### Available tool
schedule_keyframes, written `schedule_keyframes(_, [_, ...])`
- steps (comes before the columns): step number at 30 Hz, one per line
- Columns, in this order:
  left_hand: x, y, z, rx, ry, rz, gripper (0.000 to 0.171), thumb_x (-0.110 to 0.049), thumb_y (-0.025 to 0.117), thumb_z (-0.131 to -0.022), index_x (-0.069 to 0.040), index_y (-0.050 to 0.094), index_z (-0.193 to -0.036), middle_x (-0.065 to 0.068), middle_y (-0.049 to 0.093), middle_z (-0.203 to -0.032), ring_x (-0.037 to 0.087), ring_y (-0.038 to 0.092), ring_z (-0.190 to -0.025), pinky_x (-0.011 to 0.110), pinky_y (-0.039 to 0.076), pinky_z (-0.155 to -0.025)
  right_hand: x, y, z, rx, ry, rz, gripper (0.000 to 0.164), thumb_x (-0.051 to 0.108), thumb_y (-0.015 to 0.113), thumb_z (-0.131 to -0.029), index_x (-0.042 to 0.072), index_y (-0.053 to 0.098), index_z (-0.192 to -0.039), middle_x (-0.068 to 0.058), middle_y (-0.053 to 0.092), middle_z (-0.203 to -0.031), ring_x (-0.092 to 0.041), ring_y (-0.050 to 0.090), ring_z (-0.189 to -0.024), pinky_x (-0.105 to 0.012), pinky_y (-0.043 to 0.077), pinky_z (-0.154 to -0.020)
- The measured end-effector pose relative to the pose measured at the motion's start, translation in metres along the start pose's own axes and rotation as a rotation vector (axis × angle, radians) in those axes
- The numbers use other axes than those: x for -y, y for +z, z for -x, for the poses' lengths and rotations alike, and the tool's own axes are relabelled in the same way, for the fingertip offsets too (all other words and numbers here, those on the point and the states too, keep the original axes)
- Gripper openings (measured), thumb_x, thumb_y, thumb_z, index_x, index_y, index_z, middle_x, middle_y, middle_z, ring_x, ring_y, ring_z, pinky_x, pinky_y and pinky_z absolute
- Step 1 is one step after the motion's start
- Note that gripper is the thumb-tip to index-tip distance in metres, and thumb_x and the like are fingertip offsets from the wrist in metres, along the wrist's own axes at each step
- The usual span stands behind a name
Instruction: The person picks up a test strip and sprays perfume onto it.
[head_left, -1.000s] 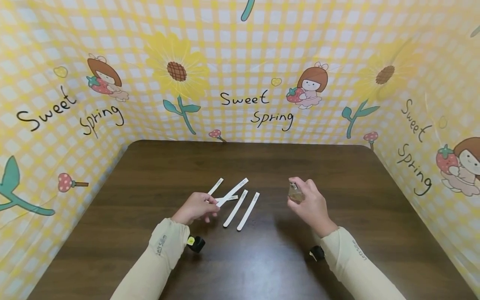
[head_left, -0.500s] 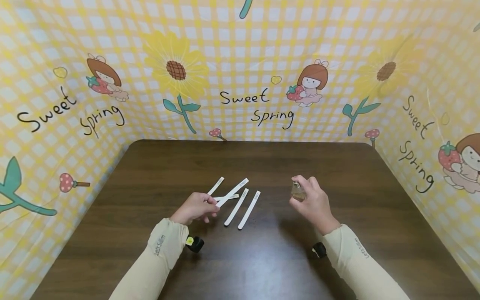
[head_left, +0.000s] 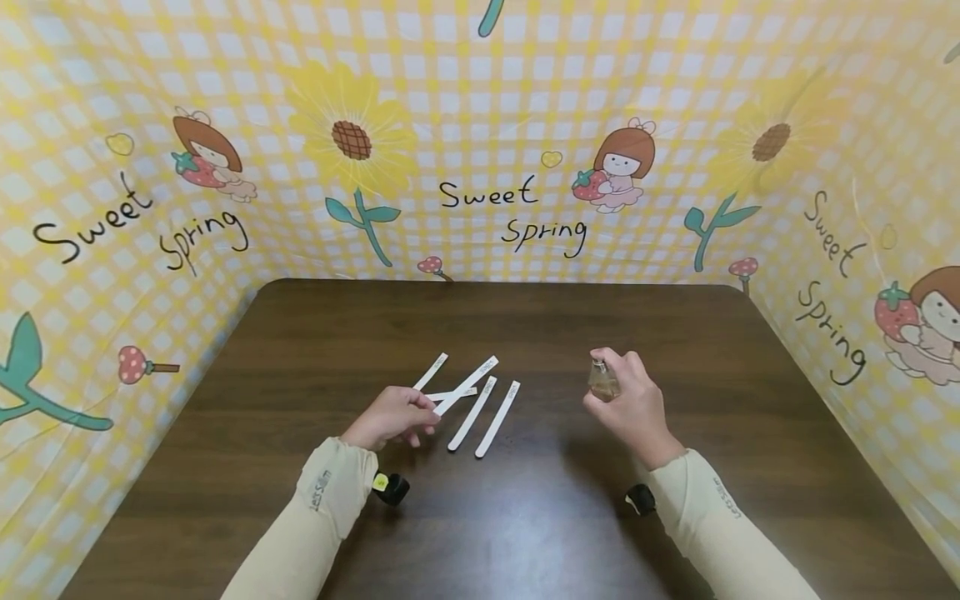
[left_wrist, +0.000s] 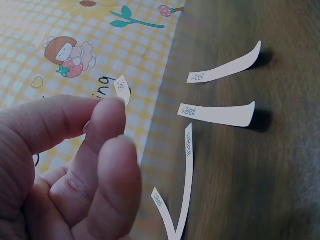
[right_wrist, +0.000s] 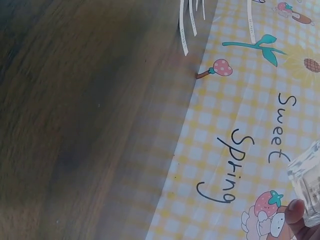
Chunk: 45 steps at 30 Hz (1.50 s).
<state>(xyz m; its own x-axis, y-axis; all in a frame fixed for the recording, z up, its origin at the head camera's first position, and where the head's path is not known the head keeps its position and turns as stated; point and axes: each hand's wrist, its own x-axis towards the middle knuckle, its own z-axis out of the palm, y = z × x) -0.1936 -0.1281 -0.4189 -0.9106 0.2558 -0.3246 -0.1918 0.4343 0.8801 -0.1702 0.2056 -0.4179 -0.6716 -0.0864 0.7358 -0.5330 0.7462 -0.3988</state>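
Observation:
My left hand pinches a white perfume test strip by its near end between thumb and fingers. The strip slants up and away to the right; in the left wrist view it shows only as a short printed tip beyond the fingertips. To the right, my right hand grips a small clear glass perfume bottle above the table, index finger on its top. A corner of that bottle appears at the right edge of the right wrist view. A gap separates the bottle from the held strip.
Several more test strips lie on the dark wooden table. Two sit side by side, one the rightmost strip; two others cross beside the left hand, including the far strip. A yellow checked cloth surrounds the table's back and sides.
My right hand has shifted slightly to the right with the perfume bottle, farther from the held strip. The left hand and its strip have stayed nearly still.

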Motion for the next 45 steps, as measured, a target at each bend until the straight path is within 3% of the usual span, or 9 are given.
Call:
schedule_keyframes(9, [-0.002, 0.003, -0.004, -0.016, -0.006, 0.004, 0.006, -0.003, 0.066, -0.086, 0.002, 0.066, -0.089, 0.003, 0.066, -0.066, 0.009, 0.052, -0.041, 0.019, 0.034, -0.039, 0.0, 0.002, 0.002, 0.001, -0.011, -0.014, 0.057, 0.002, 0.071, -0.058, 0.01, 0.058, -0.112, -0.011, 0.046, -0.08, -0.025, 0.048, -0.055, -0.039, 0.042, -0.042])
schedule_keyframes(16, [0.001, 0.006, -0.007, -0.034, -0.034, 0.019, 0.018, -0.004, 0.065, -0.085, 0.006, 0.065, -0.1, 0.002, 0.066, -0.066, 0.008, 0.052, -0.041, 0.019, 0.031, -0.038, -0.001, 0.005, 0.004, -0.016, -0.031, -0.022, 0.056, 0.001, 0.069, -0.058, 0.01, 0.057, -0.111, -0.01, 0.047, -0.08, -0.023, 0.048, -0.055, -0.039, 0.042, -0.042])
schedule_keyframes(37, [0.022, 0.006, -0.017, -0.067, -0.161, 0.059, 0.012, -0.009, 0.065, -0.087, -0.001, 0.066, -0.095, -0.004, 0.064, -0.062, 0.007, 0.053, -0.042, 0.02, 0.033, -0.042, -0.002, 0.007, 0.009, -0.023, -0.038, -0.081, 0.055, 0.002, 0.069, -0.058, 0.008, 0.059, -0.112, -0.012, 0.05, -0.08, -0.024, 0.051, -0.061, -0.039, 0.045, -0.045])
schedule_keyframes(45, [0.024, 0.009, -0.016, -0.052, -0.16, 0.054, 0.014, -0.006, 0.064, -0.087, 0.003, 0.065, -0.097, -0.002, 0.064, -0.062, 0.006, 0.054, -0.042, 0.018, 0.038, -0.041, -0.002, 0.007, 0.01, -0.029, -0.019, -0.087, 0.055, 0.002, 0.069, -0.058, 0.008, 0.059, -0.112, -0.011, 0.05, -0.08, -0.023, 0.051, -0.061, -0.039, 0.044, -0.045])
